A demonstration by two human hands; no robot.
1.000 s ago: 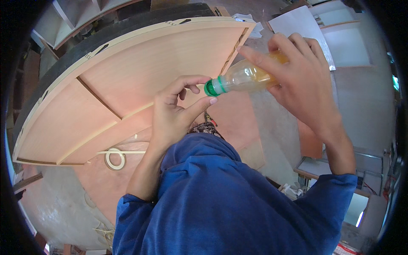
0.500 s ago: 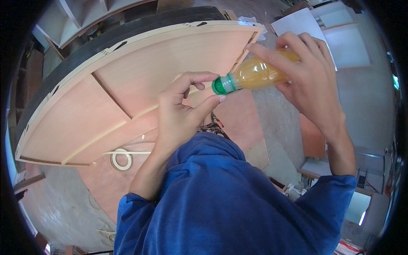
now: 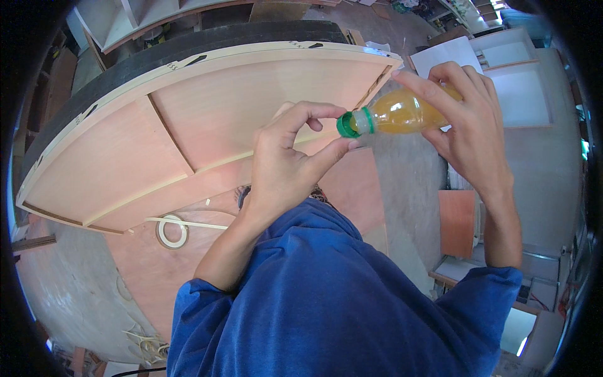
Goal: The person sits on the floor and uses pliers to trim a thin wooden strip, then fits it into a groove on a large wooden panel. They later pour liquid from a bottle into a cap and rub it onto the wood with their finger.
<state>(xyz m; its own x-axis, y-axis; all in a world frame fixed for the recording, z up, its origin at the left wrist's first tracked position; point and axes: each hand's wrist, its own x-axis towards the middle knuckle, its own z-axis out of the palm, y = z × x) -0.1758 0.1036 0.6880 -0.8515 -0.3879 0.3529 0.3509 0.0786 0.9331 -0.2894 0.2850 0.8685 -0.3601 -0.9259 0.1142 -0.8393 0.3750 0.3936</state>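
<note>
The right hand (image 3: 468,116) grips a clear plastic bottle of orange liquid (image 3: 405,112), neck (image 3: 364,120) pointing leftward from it to the round green cap (image 3: 345,125) the left hand (image 3: 286,147) pinches.

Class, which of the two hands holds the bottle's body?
The right hand, which grips the clear plastic bottle; the left hand holds the green cap between thumb and forefinger.

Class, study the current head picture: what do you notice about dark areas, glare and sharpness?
In the head view, black corners surround a rounded picture; in the head view, small highlights glint on the bottle; in the same view, the left hand and right hand look fairly sharp.
</note>
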